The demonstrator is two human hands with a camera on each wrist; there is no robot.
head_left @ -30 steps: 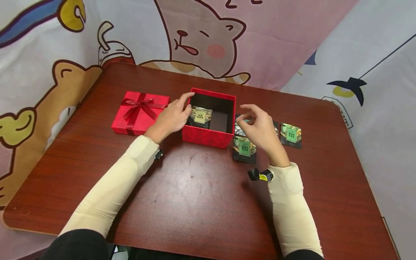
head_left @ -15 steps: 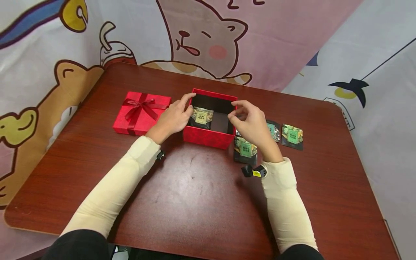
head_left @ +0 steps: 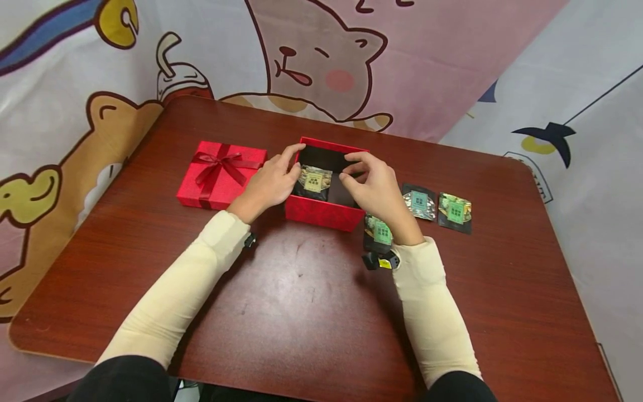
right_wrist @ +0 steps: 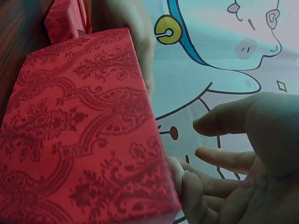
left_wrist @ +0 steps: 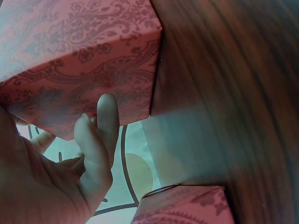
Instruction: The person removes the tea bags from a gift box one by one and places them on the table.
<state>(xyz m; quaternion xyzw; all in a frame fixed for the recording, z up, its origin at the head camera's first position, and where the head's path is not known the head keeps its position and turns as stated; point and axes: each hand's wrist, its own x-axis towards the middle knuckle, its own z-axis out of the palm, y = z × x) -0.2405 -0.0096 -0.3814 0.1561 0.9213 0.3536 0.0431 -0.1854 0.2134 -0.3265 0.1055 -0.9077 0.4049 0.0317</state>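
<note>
A red patterned gift box (head_left: 321, 215) stands uncovered mid-table, dark inside. One black sachet (head_left: 313, 181) with a yellowish label leans in its left half. My left hand (head_left: 268, 181) holds the box's left wall, thumb over the rim; in the left wrist view its lower fingers lie against the outer side. My right hand (head_left: 374, 184) hovers over the box's right part. Its thumb and forefinger are apart with nothing between them in the right wrist view, where other fingers are right at the box (right_wrist: 88, 130) edge. Sachets with green labels lie right of the box, one (head_left: 378, 233) partly behind my wrist.
A red lid (head_left: 221, 176) with a ribbon bow lies left of the box. Two sachets, one silvery (head_left: 419, 202) and one green-labelled (head_left: 455, 213), lie further right on the brown table (head_left: 296, 312). A printed cloth hangs behind the table.
My right hand has moved left from above the sachets to over the box's opening. My left hand has stayed at the box's left wall, and the sachet inside has not moved.
</note>
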